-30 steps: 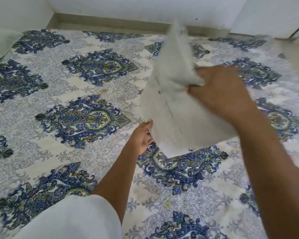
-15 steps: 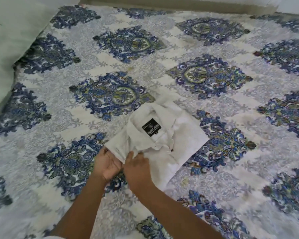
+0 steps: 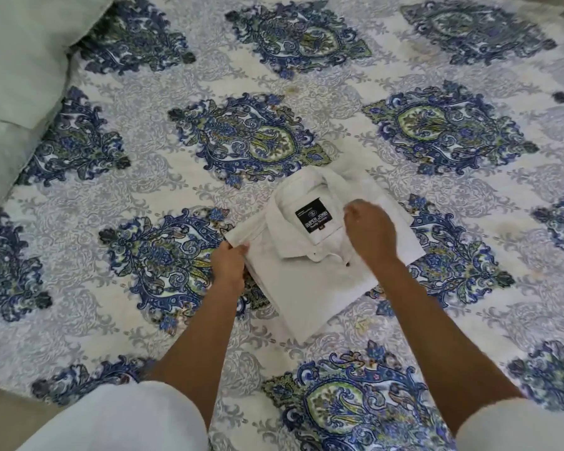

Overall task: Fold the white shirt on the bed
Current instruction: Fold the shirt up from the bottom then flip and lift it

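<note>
L hand (image 3: 230, 260) pinches white shirt (image 3: 310, 278) at side edge; R hand (image 3: 370, 234) curled on collar, grip unclear. Soft, light fabric, prob. shifts; hold at folded edges.

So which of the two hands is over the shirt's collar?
The right hand. It rests beside the black label at the collar of the white shirt, while the left hand pinches the folded shirt's left edge, clear of the collar.
</note>
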